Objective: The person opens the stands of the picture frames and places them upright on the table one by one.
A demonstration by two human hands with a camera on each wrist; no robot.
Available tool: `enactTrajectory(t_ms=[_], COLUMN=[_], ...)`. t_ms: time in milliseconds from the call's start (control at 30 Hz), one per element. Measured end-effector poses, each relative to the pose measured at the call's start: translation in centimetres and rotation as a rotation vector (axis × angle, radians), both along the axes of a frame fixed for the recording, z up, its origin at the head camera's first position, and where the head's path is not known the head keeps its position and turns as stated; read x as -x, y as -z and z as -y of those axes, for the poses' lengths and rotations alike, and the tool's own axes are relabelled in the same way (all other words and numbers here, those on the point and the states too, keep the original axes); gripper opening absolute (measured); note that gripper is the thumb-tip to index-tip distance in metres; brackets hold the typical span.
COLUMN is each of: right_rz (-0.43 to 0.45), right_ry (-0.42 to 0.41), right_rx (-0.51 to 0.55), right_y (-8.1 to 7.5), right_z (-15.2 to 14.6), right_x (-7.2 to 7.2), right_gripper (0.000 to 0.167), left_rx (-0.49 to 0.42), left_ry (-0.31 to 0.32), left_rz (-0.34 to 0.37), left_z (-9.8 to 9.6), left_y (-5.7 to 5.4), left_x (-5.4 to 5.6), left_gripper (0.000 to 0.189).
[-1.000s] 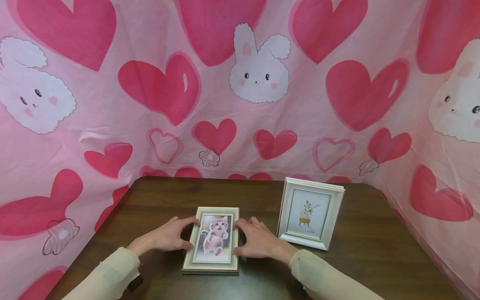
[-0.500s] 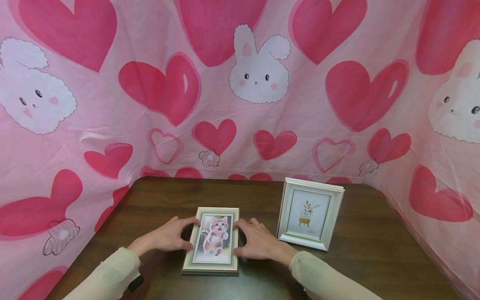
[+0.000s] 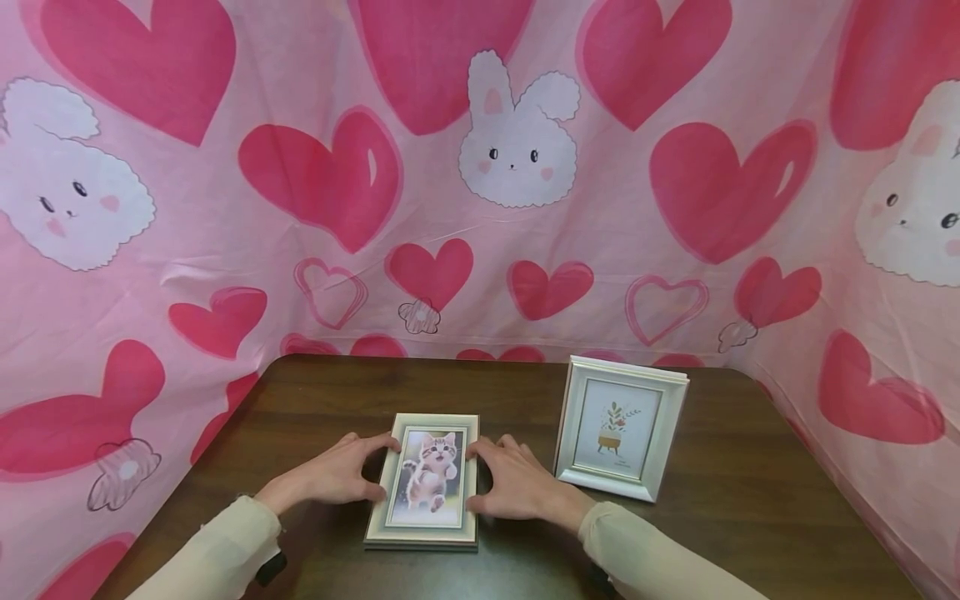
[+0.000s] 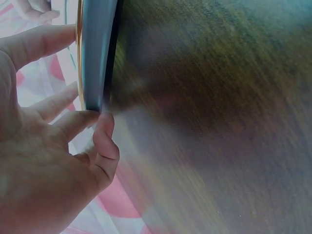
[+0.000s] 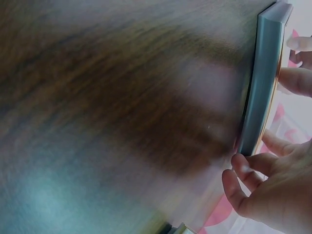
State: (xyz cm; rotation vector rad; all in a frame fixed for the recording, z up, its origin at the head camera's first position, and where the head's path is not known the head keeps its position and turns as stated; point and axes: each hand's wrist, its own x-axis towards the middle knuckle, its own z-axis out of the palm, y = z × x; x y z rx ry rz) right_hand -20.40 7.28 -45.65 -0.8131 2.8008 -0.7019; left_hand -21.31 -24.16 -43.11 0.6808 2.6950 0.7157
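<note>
A cream picture frame (image 3: 431,483) with a kitten photo lies face up on the dark wooden table. My left hand (image 3: 337,473) holds its left border, thumb nearer me and index finger farther off. On the opposite border, my right hand (image 3: 517,483) grips it in much the same way. In the left wrist view, the frame's side (image 4: 95,53) shows beside the fingers, the smallest ones bent by its corner. Likewise in the right wrist view, fingertips (image 5: 295,80) rest along the frame's upper edge and others curl near its end.
A second pale frame (image 3: 615,429) with a potted plant picture stands upright, right of my right hand. The wooden table (image 3: 337,392) has its back edge against a pink cloth (image 3: 517,237) printed with hearts and rabbits, which also hangs at both sides.
</note>
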Motion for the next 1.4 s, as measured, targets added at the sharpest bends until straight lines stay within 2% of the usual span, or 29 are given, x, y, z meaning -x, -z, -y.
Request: enactTrajectory(t_ms=[533,800,1100,1400], right_rz=[-0.064,-0.05,-0.066,-0.097], right_ry=[-0.009,-0.005,0.001,0.007], right_rx=[-0.004,-0.007,-0.008,-0.014], right_y=[0.12,-0.02,-0.19,-0.35], right_z=[0.01,0.01,-0.01,-0.02], right_x=[-0.1,-0.11,-0.37,-0.67], right_gripper=[0.062,0.063,0.064,0.066], left_rx=[0.004,0.013,0.021,0.02], left_ry=[-0.025,-0.049,-0.035,-0.039], left_rz=[-0.041,-0.04,-0.094,-0.098], left_z=[-0.18,-0.19,-0.16,-0.09], left_y=[-0.1,-0.01,0.1,0.2], left_x=[-0.55,-0.76,-0.96,-1.02], left_gripper=[0.066,0.067,0.065,0.067])
